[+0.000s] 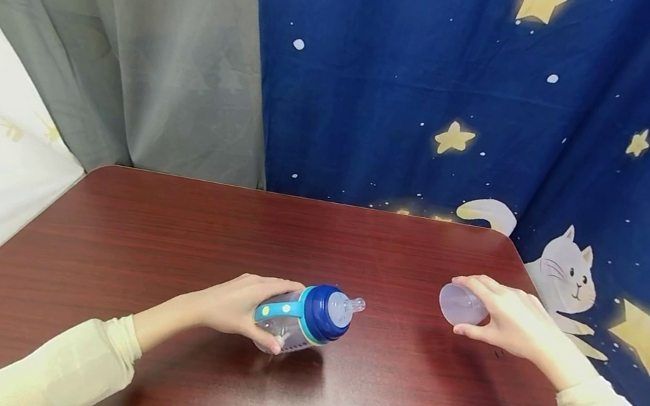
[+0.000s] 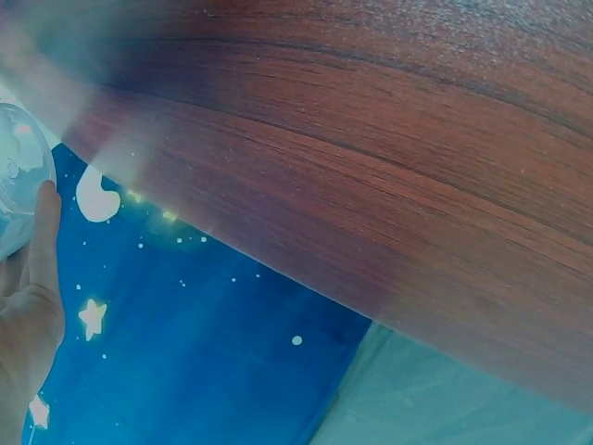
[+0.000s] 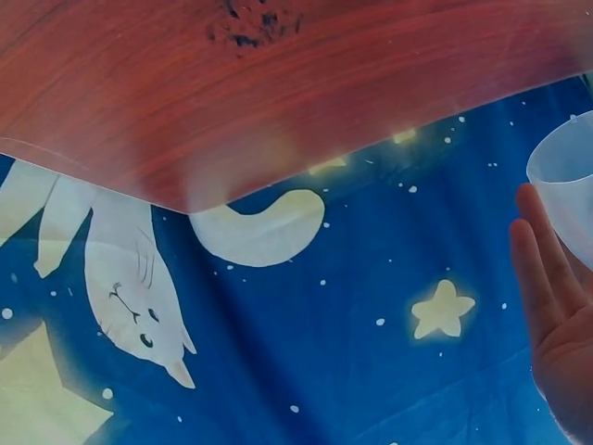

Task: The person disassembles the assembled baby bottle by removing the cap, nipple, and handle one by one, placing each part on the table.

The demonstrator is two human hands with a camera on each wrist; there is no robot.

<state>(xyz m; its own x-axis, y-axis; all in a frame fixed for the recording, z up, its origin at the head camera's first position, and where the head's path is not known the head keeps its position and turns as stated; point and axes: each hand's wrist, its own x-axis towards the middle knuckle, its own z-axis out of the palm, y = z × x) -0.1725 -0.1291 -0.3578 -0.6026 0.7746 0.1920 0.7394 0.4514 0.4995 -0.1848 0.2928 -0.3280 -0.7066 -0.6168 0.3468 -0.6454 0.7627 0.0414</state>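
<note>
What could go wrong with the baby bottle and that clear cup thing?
The bottle is tilted in the left hand, so it might slip onto the table. I can't tell whether there's liquid inside.

Its teat is uncovered, so it could get dirty if it touches something.

The clear cup is held sideways in the right hand; if dropped, it might roll.

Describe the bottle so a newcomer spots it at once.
Over the middle of the red table, the left hand grips the bottle. Unlike the plain cup in the right hand, it has a blue collar, turquoise handle and clear teat.
</note>
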